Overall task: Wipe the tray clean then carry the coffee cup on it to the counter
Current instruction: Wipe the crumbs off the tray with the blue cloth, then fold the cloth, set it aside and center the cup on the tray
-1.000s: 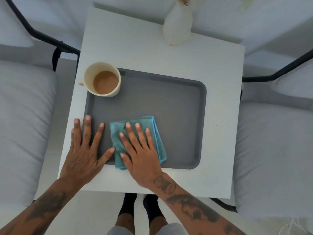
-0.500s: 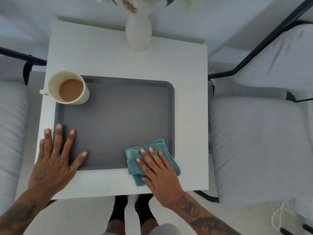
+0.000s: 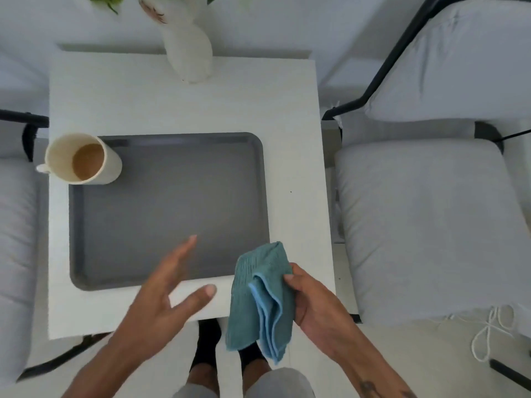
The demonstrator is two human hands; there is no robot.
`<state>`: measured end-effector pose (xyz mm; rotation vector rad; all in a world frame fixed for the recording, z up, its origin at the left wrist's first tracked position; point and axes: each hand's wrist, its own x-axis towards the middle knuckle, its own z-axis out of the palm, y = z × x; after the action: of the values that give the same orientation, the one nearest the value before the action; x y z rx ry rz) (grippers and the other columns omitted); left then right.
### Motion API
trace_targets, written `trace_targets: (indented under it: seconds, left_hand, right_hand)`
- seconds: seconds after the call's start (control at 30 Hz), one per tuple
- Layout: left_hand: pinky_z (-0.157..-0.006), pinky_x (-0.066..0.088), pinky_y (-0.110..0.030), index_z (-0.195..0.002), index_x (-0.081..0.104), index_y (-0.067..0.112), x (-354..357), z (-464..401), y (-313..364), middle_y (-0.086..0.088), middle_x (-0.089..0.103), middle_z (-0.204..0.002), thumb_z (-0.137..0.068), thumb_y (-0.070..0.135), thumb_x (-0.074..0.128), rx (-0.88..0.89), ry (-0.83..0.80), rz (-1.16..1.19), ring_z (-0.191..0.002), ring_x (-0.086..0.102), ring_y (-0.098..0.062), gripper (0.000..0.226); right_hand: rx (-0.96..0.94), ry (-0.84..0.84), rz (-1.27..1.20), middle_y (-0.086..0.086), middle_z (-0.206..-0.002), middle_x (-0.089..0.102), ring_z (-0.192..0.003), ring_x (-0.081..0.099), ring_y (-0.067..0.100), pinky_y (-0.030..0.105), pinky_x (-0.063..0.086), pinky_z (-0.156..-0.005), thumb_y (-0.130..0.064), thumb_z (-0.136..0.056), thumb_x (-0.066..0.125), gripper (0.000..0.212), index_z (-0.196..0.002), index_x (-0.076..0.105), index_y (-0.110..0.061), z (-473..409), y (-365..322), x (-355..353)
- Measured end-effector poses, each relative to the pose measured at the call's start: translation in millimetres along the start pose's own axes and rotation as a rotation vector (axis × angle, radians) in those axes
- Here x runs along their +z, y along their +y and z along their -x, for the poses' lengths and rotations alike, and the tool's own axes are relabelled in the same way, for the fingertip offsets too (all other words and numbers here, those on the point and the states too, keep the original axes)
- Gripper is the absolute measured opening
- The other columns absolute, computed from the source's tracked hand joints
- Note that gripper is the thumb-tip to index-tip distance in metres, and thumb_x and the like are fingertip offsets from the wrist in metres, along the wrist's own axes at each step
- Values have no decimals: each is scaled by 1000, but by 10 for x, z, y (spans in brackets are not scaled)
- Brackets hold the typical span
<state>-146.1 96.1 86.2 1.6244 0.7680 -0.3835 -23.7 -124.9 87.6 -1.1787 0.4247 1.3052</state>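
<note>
A grey rectangular tray (image 3: 161,214) lies on a small white table (image 3: 178,104). A cream coffee cup (image 3: 83,159) with brown coffee stands at the tray's far left corner, its handle pointing left. My right hand (image 3: 313,305) holds a folded teal cloth (image 3: 261,300) lifted off the table, hanging over the table's near right edge. My left hand (image 3: 163,297) hovers open above the tray's near edge, fingers spread, holding nothing.
A white vase (image 3: 189,50) with greenery stands at the table's far side. Grey cushioned chairs with black frames flank the table, one on the right (image 3: 425,225) and one on the left (image 3: 14,239). My feet (image 3: 207,349) show below the table.
My right hand has picked the cloth up off the tray's near right corner. My left hand has lifted off the tray's left side and moved right toward the cloth.
</note>
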Motion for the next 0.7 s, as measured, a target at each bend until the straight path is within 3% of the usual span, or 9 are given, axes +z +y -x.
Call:
trace_targets:
  seconds: [0.07, 0.1, 0.17, 0.27, 0.37, 0.43, 0.53, 0.6, 0.7]
  left_hand:
    - [-102, 47, -28, -140, 47, 40, 324, 90, 378, 20, 57, -140, -75, 37, 80, -56, -172, 327, -129, 53, -2, 73]
    - [-94, 52, -25, -136, 53, 34, 459, 99, 479, 15, 65, -131, -75, 29, 82, -75, -184, 405, -121, 61, -5, 68]
    - [-83, 56, -22, -124, 63, 29, 662, 92, 623, 11, 74, -115, -74, 22, 82, -126, -88, 444, -106, 69, -9, 54]
    - [-86, 57, -31, -114, 69, 30, 835, 93, 736, 9, 76, -107, -67, 28, 80, -152, 127, 392, -101, 71, -13, 48]
    - [-70, 60, -26, -103, 71, 28, 929, 145, 837, 8, 77, -92, -63, 25, 85, -138, 224, 385, -86, 75, -14, 43]
    - [-63, 59, -22, -98, 73, 25, 1005, 186, 888, 6, 76, -85, -59, 21, 85, -127, 207, 440, -80, 76, -15, 41]
    - [-60, 60, -28, -94, 75, 25, 1080, 241, 941, -4, 76, -84, -59, 11, 82, -104, 225, 522, -73, 75, -22, 38]
    - [-65, 62, -35, -100, 73, 30, 1102, 264, 949, -9, 74, -88, -65, 6, 78, -48, 229, 492, -74, 75, -28, 42]
    - [-71, 62, -40, -116, 65, 26, 1155, 281, 903, -13, 73, -88, -71, 0, 74, -71, 202, 502, -76, 75, -34, 52]
  right_hand:
    - [19, -75, -66, 9, -120, 70, -110, 66, 20, 32, 53, -90, -38, -99, 43, 41, -122, 65, -13, 59, -89, -34]
    - [13, -110, -41, 8, -122, 69, -113, 65, 20, 31, 53, -90, -47, -97, 40, 49, -126, 62, -14, 83, -124, -63]
    - [-34, -149, 54, 5, -131, 64, -122, 60, 24, 34, 51, -96, -61, -92, 39, 59, -136, 52, -25, 85, -140, -112]
    - [-134, -99, 329, -13, -134, 55, -121, 61, 22, 36, 52, -96, -69, -69, 68, 79, -136, 29, -54, 149, -162, -168]
    - [-148, -60, 584, -25, -138, 38, -123, 56, 12, 36, 52, -100, -60, -50, 87, 116, -138, 10, -57, 253, -176, -183]
    - [-239, -34, 600, -18, -137, 45, -121, 58, 15, 38, 54, -97, -44, -56, 92, 111, -140, 20, -48, 344, -166, -164]
    - [-383, 34, 621, -13, -131, 52, -119, 59, 12, 31, 55, -93, -31, -75, 84, 72, -135, 44, -36, 432, -122, -155]
    - [-418, 25, 652, -16, -136, 48, -125, 54, 9, 26, 50, -100, -27, -86, 72, 55, -135, 49, -36, 476, -80, -200]
    - [-411, 1, 615, -8, -127, 61, -120, 59, 15, 30, 50, -100, -15, -95, 60, 38, -130, 60, -29, 514, -25, -338]
